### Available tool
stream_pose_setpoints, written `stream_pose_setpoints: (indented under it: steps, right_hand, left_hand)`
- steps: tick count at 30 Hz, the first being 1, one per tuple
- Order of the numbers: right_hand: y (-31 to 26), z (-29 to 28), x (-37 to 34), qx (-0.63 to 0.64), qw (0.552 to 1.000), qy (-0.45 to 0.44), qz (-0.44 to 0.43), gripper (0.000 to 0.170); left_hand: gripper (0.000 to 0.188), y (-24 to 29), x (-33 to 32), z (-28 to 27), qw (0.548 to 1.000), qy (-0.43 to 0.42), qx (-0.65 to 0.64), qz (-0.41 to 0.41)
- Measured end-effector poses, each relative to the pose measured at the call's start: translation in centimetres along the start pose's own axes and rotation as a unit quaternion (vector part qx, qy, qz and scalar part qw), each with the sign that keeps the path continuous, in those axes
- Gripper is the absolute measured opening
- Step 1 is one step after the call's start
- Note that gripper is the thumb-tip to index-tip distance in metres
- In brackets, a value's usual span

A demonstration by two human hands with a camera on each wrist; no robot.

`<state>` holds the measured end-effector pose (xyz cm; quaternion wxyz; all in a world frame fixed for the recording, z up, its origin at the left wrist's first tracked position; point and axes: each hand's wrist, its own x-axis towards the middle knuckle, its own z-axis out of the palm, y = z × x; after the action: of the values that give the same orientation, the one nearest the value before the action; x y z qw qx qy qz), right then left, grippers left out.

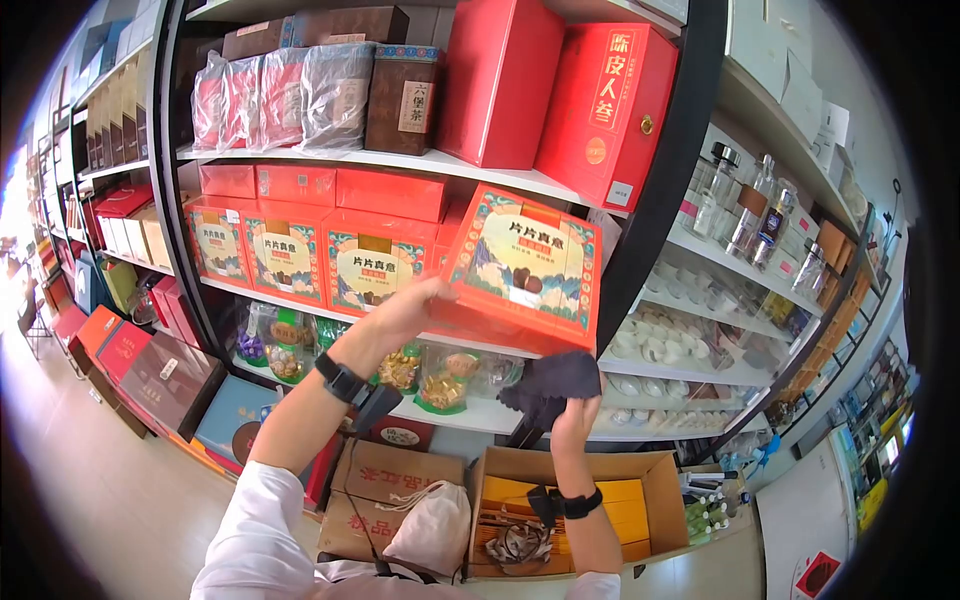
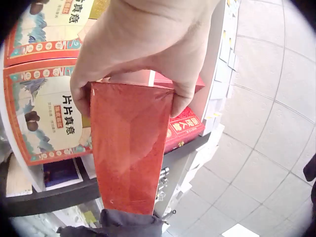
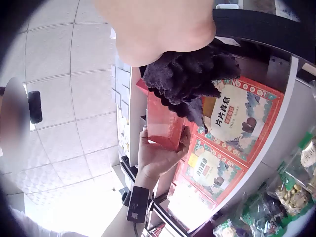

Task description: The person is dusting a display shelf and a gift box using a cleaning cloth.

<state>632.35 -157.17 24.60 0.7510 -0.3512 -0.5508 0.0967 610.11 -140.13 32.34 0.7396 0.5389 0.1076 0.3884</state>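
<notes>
A red-orange gift box (image 1: 528, 262) with a landscape print is held tilted in front of the middle shelf. My left hand (image 1: 405, 312) grips its left end; in the left wrist view the thumb and fingers span the box's narrow red side (image 2: 129, 143). At the lower right corner of the box, my right hand (image 1: 575, 425) holds a dark cloth (image 1: 552, 388) up against it. The right wrist view shows the cloth (image 3: 187, 81) bunched over the far end of the narrow side, hiding most of the right fingers.
Matching boxes (image 1: 375, 265) line the middle shelf behind. Above stand a tall red box (image 1: 605, 110) and plastic-wrapped tea packs (image 1: 300, 95). Bags of wrapped sweets (image 1: 445, 380) sit below. On the floor are an open carton (image 1: 580, 460) and a cloth sack (image 1: 430, 530); glass bottles (image 1: 720, 190) are at right.
</notes>
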Motion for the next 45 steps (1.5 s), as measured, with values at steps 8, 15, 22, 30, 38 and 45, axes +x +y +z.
stream_pose_setpoints:
  steps: [8,15,22,30,38,45]
  right_hand:
    - [-1.1,-4.7,-13.0,-0.407,0.908,-0.016,-0.103,0.031]
    - [-2.2,-5.0,-24.2,-0.091,0.965,-0.025,0.247,0.034]
    - [-4.9,-3.2,-28.1,0.444,0.745,0.292,0.402,0.051]
    - [-11.9,-0.8,-30.9,0.318,0.825,0.373,0.279,0.053]
    - [-18.1,8.6,-28.7,-0.257,0.936,0.011,0.241,0.051]
    - [-15.8,22.3,-30.5,-0.492,0.785,-0.371,0.066,0.059]
  left_hand:
    - [0.091,-1.2,-12.3,3.3,0.997,-0.079,0.012,-0.024]
    - [0.075,-11.7,-22.7,0.6,0.980,0.134,-0.105,-0.099]
    - [0.062,-15.3,-30.6,-2.6,0.963,0.246,-0.051,-0.091]
    - [0.071,-10.1,-32.9,-4.8,0.986,0.139,-0.010,-0.090]
    - [0.076,-10.3,-40.8,-7.8,0.981,0.020,0.062,-0.183]
    - [0.076,-10.8,-45.9,-7.7,0.972,0.127,-0.044,-0.192]
